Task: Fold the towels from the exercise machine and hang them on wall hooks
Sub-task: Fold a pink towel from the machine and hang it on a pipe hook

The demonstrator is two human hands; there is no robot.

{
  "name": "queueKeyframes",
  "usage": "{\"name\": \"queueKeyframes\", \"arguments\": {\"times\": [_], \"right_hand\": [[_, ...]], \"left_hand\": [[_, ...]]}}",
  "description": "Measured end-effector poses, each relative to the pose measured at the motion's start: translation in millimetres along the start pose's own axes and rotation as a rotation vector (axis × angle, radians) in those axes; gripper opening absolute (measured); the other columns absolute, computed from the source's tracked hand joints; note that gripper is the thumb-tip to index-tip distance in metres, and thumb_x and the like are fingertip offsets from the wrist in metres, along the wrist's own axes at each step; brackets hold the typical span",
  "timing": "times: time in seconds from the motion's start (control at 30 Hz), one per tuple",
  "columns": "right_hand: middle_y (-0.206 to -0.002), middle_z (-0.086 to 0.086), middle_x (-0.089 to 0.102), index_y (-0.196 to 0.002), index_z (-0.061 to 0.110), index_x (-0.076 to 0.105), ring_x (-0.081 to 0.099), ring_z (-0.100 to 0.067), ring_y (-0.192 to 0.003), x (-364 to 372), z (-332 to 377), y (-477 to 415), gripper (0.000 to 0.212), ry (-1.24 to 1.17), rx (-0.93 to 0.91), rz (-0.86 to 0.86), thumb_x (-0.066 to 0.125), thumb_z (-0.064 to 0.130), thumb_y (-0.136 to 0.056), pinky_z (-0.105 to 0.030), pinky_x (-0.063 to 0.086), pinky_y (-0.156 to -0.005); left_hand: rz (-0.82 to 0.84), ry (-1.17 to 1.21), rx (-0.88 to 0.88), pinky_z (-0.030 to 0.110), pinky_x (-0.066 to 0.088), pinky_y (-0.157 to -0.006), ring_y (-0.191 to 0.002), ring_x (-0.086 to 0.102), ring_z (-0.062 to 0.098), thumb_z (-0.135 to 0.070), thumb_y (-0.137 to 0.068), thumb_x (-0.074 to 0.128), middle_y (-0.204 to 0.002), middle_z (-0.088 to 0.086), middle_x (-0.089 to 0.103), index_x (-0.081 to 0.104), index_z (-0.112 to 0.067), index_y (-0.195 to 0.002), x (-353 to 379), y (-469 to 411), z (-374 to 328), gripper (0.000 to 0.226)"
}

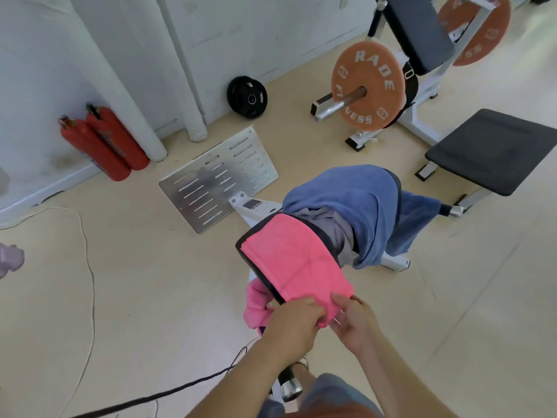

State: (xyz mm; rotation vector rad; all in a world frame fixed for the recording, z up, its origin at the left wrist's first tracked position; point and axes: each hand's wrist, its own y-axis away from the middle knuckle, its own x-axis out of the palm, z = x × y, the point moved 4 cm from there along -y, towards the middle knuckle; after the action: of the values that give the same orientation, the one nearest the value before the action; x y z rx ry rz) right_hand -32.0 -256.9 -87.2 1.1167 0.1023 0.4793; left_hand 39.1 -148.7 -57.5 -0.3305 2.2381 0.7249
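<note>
Pink towel (289, 257) is draped over the near machine pad (260, 277). Its near edge is pinched by the left hand (294, 322), fingers curled. The same edge is held by the right hand (355, 321), probably a pinch; fingers are partly hidden. It should be lifted evenly, corners matched. Blue towel (355, 200) is untouched behind.

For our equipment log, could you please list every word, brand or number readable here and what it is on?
"RADE" and "FI NESS": near orange weight plate, with the middle letters hidden behind the bar.
Far orange weight plate: lettering too blurred to read.
Frame sticker: too small to read.
</note>
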Motion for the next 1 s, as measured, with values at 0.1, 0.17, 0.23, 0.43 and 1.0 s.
{"name": "queueKeyframes", "arguments": {"times": [0.1,0.17,0.23,0.43,1.0], "right_hand": [[-0.108,-0.016,0.065,-0.129,0.003,0.049,0.063,-0.026,-0.077,-3.2,-3.1,0.2,0.049,0.061,-0.030,-0.008,0.056,-0.013,-0.083,-0.032,0.055,-0.057],[-0.105,-0.012,0.067,-0.121,0.004,0.054,0.064,-0.025,-0.082,-3.8,-0.3,3.2,0.042,0.110,-0.070,0.015,0.055,-0.015,-0.083,-0.031,0.054,-0.057],[-0.105,-0.010,0.067,-0.120,0.004,0.056,0.065,-0.026,-0.088,-5.8,2.7,2.5,0.040,0.115,-0.090,0.030,0.056,-0.014,-0.085,-0.031,0.054,-0.058],[-0.101,-0.006,0.065,-0.103,0.023,0.054,0.070,-0.030,-0.081,-7.1,13.0,4.3,0.025,0.169,-0.154,0.070,0.045,0.000,-0.098,-0.036,0.057,-0.052],[-0.118,0.000,0.059,-0.116,0.028,0.045,0.063,-0.015,-0.094,65.5,104.7,52.4,0.043,0.836,-0.625,0.218,0.069,0.039,-0.082,-0.030,0.051,-0.075]], "left_hand": [[0.127,0.073,-0.025,0.041,0.052,-0.075,-0.077,0.058,0.023,-0.002,-0.080,0.052,-0.091,0.008,0.066,0.068,-0.012,-0.085,-10.3,-16.9,0.4,0.020],[-0.049,0.083,-0.034,0.035,0.049,-0.087,-0.095,0.057,0.020,0.000,-0.082,0.049,-0.105,0.002,0.066,0.069,-0.017,-0.098,-33.0,-38.7,0.4,0.030],[-0.231,-0.047,-0.026,0.035,0.039,-0.100,-0.121,0.042,0.020,-0.003,-0.086,0.047,-0.131,-0.002,0.052,0.060,-0.024,-0.122,-50.5,-60.1,4.6,0.043],[-0.040,-0.421,-0.035,0.052,-0.001,-0.115,-0.147,-0.006,0.027,-0.019,-0.098,0.029,-0.160,0.003,-0.012,0.006,-0.035,-0.150,-33.7,-67.7,26.7,0.060],[-0.351,0.675,-0.493,0.048,0.053,-0.078,-0.077,0.064,0.028,-0.049,-0.094,0.049,-0.079,0.009,0.064,0.056,-0.018,-0.083,-31.9,-18.5,51.3,0.034]]}}
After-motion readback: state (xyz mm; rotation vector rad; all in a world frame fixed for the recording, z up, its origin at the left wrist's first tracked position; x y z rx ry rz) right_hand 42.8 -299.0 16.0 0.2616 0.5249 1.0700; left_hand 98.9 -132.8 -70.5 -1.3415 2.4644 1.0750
